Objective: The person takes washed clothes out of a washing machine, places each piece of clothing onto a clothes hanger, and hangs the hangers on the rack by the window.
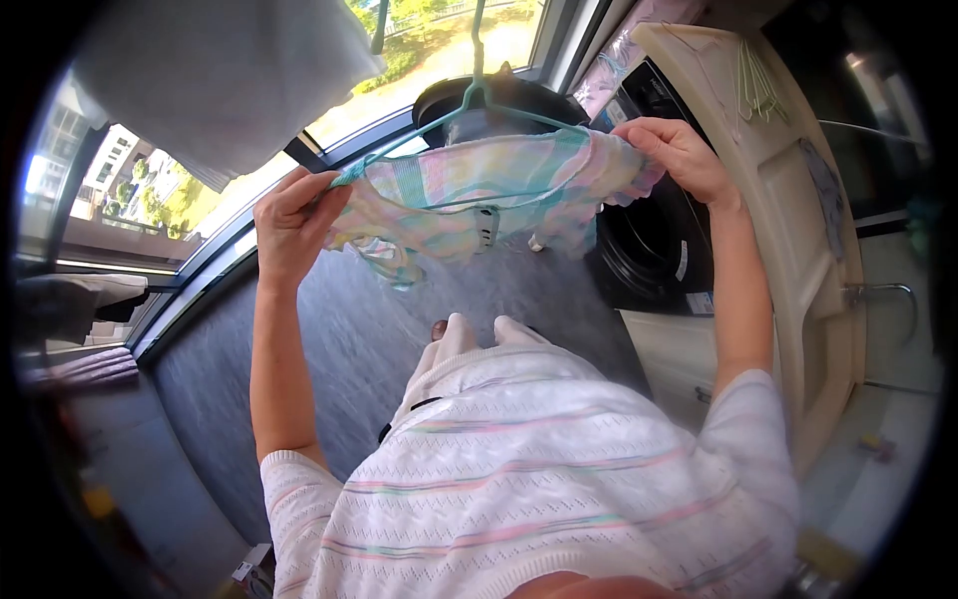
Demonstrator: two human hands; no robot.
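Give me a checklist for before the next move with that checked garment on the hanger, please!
1. Left hand has hold of the checked garment: ok, it grips one shoulder.
2. Right hand has hold too: ok, it grips the other shoulder.
3. Hanger inside the neckline: ok, its arms reach toward both shoulders.
4. Hanger's hook hung on something: cannot tell, its top goes out of the picture.
5. Garment held up off the floor: ok, both hands lift it.
6. Garment dry: cannot tell by looking.
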